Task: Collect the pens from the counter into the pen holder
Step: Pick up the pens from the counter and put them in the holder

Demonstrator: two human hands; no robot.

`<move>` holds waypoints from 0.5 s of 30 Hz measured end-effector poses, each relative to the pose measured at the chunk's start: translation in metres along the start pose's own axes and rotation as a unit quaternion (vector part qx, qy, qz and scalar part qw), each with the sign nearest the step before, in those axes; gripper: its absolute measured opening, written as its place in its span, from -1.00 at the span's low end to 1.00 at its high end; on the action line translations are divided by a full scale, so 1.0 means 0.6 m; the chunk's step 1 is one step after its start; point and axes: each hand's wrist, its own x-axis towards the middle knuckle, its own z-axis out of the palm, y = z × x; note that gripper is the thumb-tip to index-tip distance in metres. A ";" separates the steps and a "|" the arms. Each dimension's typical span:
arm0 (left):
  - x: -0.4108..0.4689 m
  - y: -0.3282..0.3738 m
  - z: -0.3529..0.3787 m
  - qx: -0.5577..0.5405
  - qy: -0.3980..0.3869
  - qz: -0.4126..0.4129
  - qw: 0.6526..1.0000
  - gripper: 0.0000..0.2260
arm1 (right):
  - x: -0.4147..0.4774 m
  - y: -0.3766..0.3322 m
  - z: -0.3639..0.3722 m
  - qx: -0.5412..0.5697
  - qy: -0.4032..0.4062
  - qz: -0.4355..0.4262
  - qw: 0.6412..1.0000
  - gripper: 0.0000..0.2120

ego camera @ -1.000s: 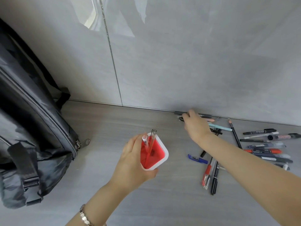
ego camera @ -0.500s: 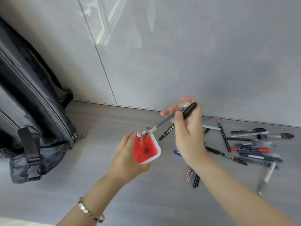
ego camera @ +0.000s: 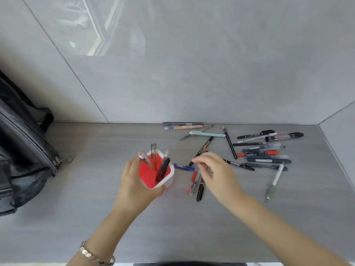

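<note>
Now our left hand [ego camera: 137, 186] wraps the red pen holder [ego camera: 169, 179], four pens already standing inside. Our right hand [ego camera: 217, 173] hovers loose-fingered and blurred over the red pen [ego camera: 193, 179] and black pen [ego camera: 200, 189]; we cannot tell whether it grips anything. These pens look light, stiff and slick, best pinched mid-barrel. Remaining pens [ego camera: 265, 148] crowd toward the wall [ego camera: 211, 83]; the counter [ego camera: 172, 227] nearer us offers room.
</note>
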 end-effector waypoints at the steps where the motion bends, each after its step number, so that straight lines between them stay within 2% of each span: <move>1: -0.001 -0.003 -0.001 0.012 -0.002 -0.006 1.000 -0.40 | -0.003 0.031 -0.006 -0.076 -0.039 -0.017 0.996 -0.72; 2: -0.001 -0.007 -0.001 0.021 -0.004 -0.010 1.000 -0.38 | -0.007 0.056 -0.008 -0.134 -0.098 -0.046 0.985 -0.67; 4: -0.005 -0.015 0.000 0.028 -0.013 -0.017 0.999 -0.36 | -0.017 0.092 0.003 -0.245 -0.203 -0.133 0.939 -0.61; 6: -0.008 -0.020 0.001 0.029 -0.020 -0.022 0.999 -0.35 | -0.018 0.107 0.022 -0.322 -0.252 -0.198 0.891 -0.49; 11: -0.008 -0.031 0.002 0.032 -0.029 -0.025 0.999 -0.34 | 0.009 0.104 0.042 -0.389 -0.263 -0.215 0.856 -0.48; 15: -0.007 -0.036 0.003 0.033 -0.034 -0.025 0.999 -0.33 | 0.019 0.098 0.048 -0.405 -0.298 -0.179 0.846 -0.64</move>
